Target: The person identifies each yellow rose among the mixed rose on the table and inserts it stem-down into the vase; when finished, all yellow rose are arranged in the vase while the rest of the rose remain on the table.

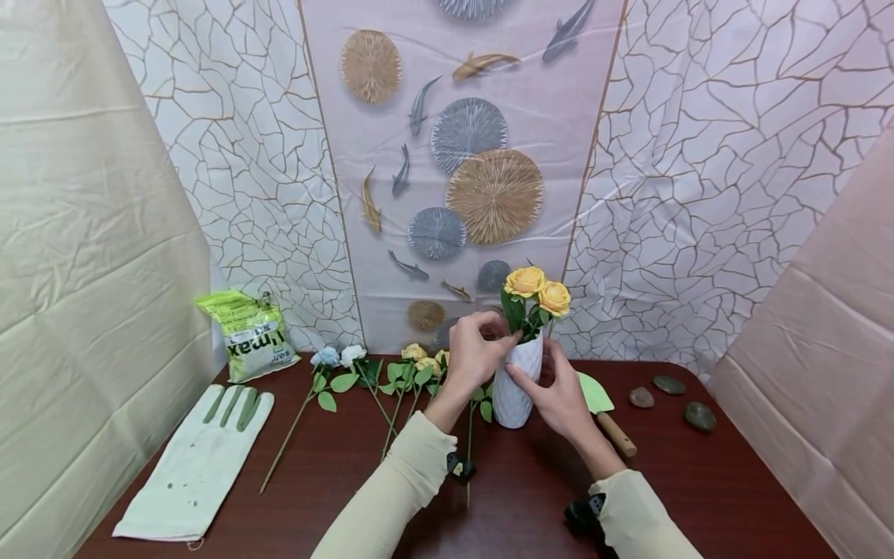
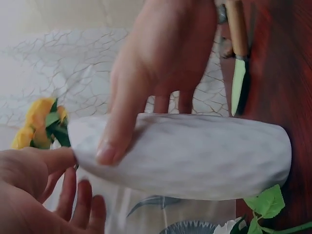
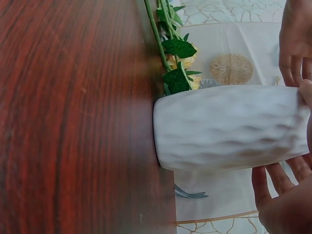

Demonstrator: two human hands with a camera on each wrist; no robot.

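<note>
Nearest on the desk (image 1: pixel 335 497), by its left edge, lies a white glove (image 1: pixel 199 466). Past the middle stands a white vase (image 1: pixel 518 384) holding two yellow roses (image 1: pixel 538 293) with green leaves. The right hand (image 1: pixel 555 392) grasps the vase's side, thumb laid across its ribbed wall; the left hand (image 1: pixel 475 351) pinches at the rim, fingers curled among the rose stems. Left of the vase loose flowers (image 1: pixel 370 373) lie flat, white, pale blue and yellow. Right of it rests a trowel (image 1: pixel 604 411), then three stones (image 1: pixel 670 400) toward the right edge. At the far left corner leans a green bag (image 1: pixel 250 334).
</note>
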